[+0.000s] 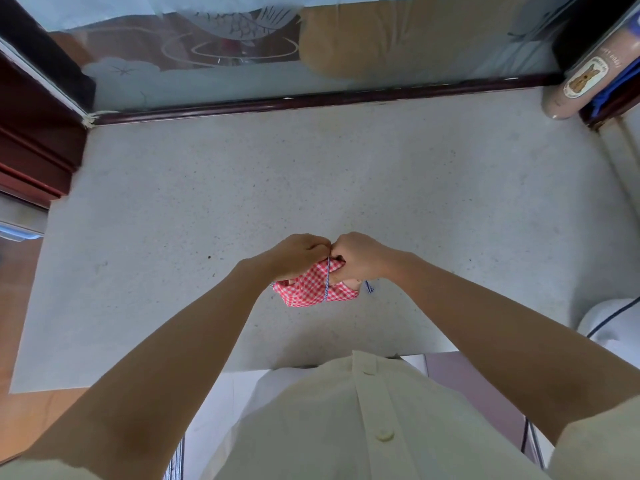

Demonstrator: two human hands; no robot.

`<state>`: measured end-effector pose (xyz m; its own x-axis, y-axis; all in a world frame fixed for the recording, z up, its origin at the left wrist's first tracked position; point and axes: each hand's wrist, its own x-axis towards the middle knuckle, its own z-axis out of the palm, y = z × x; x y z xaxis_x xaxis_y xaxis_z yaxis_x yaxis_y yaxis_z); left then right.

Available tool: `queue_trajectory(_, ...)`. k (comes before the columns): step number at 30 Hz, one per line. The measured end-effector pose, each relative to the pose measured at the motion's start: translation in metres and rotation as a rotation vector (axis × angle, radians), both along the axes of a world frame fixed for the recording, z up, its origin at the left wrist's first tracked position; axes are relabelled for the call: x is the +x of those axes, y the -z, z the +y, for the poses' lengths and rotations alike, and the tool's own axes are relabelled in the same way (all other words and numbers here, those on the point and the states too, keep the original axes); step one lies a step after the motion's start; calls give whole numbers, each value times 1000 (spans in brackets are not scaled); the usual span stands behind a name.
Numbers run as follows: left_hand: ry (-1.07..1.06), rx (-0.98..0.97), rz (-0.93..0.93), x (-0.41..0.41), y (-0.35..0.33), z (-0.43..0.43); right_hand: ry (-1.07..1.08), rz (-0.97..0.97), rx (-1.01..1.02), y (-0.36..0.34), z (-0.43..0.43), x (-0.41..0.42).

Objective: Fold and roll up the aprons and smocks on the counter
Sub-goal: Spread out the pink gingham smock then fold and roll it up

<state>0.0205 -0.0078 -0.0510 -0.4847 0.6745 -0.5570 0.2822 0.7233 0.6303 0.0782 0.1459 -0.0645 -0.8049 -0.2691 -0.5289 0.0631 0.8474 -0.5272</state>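
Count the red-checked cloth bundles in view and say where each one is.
1. The red-checked bundle is over the counter's near middle, held by the left hand and right hand, with a striped tie around it. Others may lie out of view.

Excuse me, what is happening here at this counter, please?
A person stands at the grey counter with a small red-checked bundle, already folded and rolled. A blue-striped tie runs around it. Both hands meet at its top: the left hand pinches the tie there, and the right hand grips the bundle. It looks like the tie is being fastened.
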Motion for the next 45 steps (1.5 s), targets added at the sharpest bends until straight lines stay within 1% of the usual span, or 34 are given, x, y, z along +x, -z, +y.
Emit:
queue_trajectory(2, 14, -35, -98, -1, 2, -3, -21, 21, 9, 1, -2, 1)
queue_trajectory(4, -6, -33, -112, 3, 3, -6, -12, 22, -6, 1, -4, 3)
queue_trajectory(6, -73, -18, -42, 8, 7, -6, 52, 40, -31, -1, -5, 5)
queue_trajectory(9, -208, -9, 139, 18, 13, -5, 142, 115, -32, -6, -11, 5)
queue_trajectory(11, -326, -7, 227, 22, 19, -5, 130, 153, 46, -10, -19, 2)
queue_trajectory(12, -388, -7, 243, 24, 21, -4, 110, 185, 110, -13, -24, -1)
queue_trajectory(14, -517, -14, 238, 25, 25, -3, 117, 279, 255, -18, -32, -5)
queue_trajectory(15, -582, -26, 231, 24, 26, -3, 140, 346, 294, -20, -34, -8)
queue_trajectory(16, -654, -38, 222, 23, 26, -5, 162, 396, 289, -22, -34, -10)
queue_trajectory(17, -727, -37, 217, 21, 26, -8, 185, 410, 242, -24, -34, -11)
queue_trajectory(19, -852, -7, 223, 18, 24, -12, 287, 317, 23, -26, -32, -10)
queue_trajectory(20, -907, 17, 223, 17, 23, -11, 381, 233, -117, -25, -32, -8)
queue_trajectory(23, -1056, 72, 223, 17, 18, -5, 756, -12, -503, -13, -32, 3)
queue_trajectory(24, -1102, 72, 226, 17, 18, -3, 839, -75, -589, -9, -32, 6)
queue_trajectory(26, -1184, 83, 224, 18, 19, -3, 938, -135, -700, -8, -31, 13)
queue_trajectory(29, -1183, 149, 251, 22, 20, -6, 1061, -202, -864, -5, -31, 17)
queue_trajectory(30, -1190, 170, 251, 23, 20, -7, 1090, -252, -902, -4, -32, 18)
queue_trajectory(32, -1246, 220, 211, 24, 23, -9, 1110, -379, -918, 0, -30, 18)
queue_trajectory(35, -1305, 277, 11, 24, 28, -12, 1092, -488, -969, 1, -20, 17)
queue_trajectory(37, -1285, 319, -117, 24, 26, -13, 1077, -533, -994, -1, -12, 18)
queue_trajectory(38, -1261, 330, -146, 24, 23, -13, 1061, -555, -997, 1, -8, 18)
queue_trajectory(42, -1234, 369, -134, 23, 18, -10, 1016, -578, -1008, 7, -4, 17)
queue_trajectory(45, -1231, 414, -173, 19, 21, -10, 956, -512, -1049, 7, -5, 15)
